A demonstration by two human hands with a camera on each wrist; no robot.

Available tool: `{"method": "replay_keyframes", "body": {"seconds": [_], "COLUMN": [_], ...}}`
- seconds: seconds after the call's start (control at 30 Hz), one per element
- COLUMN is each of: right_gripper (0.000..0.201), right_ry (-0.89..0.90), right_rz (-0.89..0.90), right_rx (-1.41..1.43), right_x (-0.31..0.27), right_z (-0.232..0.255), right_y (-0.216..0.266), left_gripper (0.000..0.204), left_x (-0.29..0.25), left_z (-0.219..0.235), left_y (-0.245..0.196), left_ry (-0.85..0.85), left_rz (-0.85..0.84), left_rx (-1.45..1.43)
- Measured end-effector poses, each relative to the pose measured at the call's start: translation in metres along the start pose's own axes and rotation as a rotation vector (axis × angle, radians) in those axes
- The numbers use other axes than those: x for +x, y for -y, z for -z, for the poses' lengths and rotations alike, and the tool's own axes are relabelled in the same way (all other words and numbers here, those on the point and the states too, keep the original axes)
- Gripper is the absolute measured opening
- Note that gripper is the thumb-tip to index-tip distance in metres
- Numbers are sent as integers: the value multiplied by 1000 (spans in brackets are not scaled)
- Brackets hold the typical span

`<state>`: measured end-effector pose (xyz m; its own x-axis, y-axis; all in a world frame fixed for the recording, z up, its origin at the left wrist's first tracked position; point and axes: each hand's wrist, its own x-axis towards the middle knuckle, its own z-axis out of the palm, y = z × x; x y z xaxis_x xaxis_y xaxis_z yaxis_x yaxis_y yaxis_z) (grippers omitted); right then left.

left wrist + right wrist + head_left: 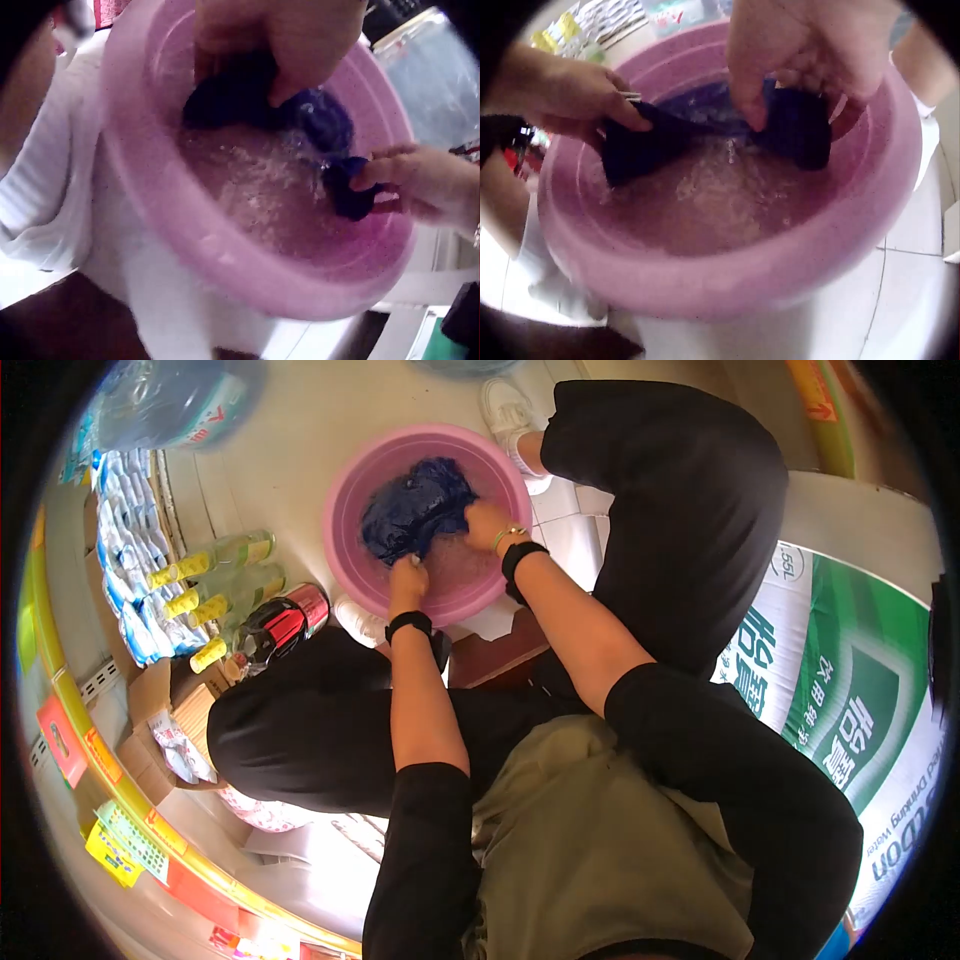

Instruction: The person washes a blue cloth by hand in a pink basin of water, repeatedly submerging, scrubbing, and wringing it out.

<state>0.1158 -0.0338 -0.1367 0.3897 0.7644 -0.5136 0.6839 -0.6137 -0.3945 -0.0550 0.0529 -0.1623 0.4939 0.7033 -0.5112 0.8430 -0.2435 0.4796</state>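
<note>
Both hands grip blue cloth (415, 510) — stretched between, inside pink basin (345, 495).

Yellow-capped bottles (215, 575) beside red-black bottle (285, 625) — floor.

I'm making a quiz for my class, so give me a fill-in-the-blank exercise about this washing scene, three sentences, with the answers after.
1. Both hands grip a dark ____ cloth in soapy water.
2. The cloth sits in a round ____ basin on the floor.
3. The left hand and the right hand each wear a black ____ at the wrist.

Missing words: blue; pink; band
</note>
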Motion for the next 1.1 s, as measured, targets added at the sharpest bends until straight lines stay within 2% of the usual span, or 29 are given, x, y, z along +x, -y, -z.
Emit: {"method": "replay_keyframes", "body": {"seconds": [0.03,0.07,0.13,0.17,0.2,0.27,0.33,0.37,0.47,0.5,0.53,0.57,0.6,0.67,0.73,0.77,0.8,0.83,0.87,1.0,1.1], "right_gripper": [31,31,31,31,31,32,30,30,29,25,22,22,23,24,28,28,30,32,32,33,33], "right_ry": [90,96,182,188,207,230,443,438,338,207,75,64,-15,-106,-425,-435,-523,-611,-618,-669,-719], "right_rz": [6,-1,116,114,124,132,52,49,-19,12,45,54,75,111,208,218,170,119,123,199,263], "right_rx": [-51,-51,-148,-148,-155,-153,-99,-98,16,90,165,166,208,246,339,338,370,401,400,400,424], "right_x": [-3,-8,-14,-14,-16,-16,-10,-8,-1,1,4,8,14,19,10,4,-4,-11,-17,-26,-27], "right_z": [-11,-21,-38,-43,-46,-49,-32,-26,-10,-4,2,9,16,34,65,79,96,110,122,148,152], "right_y": [2,4,7,7,9,11,14,16,13,12,12,14,13,16,22,29,37,42,48,59,60], "left_gripper": [36,36,37,37,37,40,42,45,46,46,48,49,49,49,49,49,49,49,49,47,46], "left_x": [-1,-3,-8,-5,-2,3,5,4,4,2,3,2,2,-1,-10,-16,-18,-19,-21,-47,-53], "left_z": [-11,-22,-33,-34,-34,-34,-21,-15,-6,2,10,19,30,54,88,102,110,116,121,143,149], "left_y": [7,13,14,12,10,6,-5,-12,-16,-21,-26,-32,-38,-53,-68,-75,-78,-80,-82,-105,-104], "left_ry": [112,121,72,155,160,276,296,314,250,239,151,61,45,-259,-326,-374,-384,-487,-588,-693,-681], "left_rz": [-45,-45,-156,-132,-127,-5,44,92,116,112,110,106,98,-7,-37,-64,-70,-138,-206,-338,-323], "left_rx": [100,98,207,234,234,115,122,125,30,35,-8,-53,-52,-43,-110,-176,-177,-230,-283,-423,-405]}}
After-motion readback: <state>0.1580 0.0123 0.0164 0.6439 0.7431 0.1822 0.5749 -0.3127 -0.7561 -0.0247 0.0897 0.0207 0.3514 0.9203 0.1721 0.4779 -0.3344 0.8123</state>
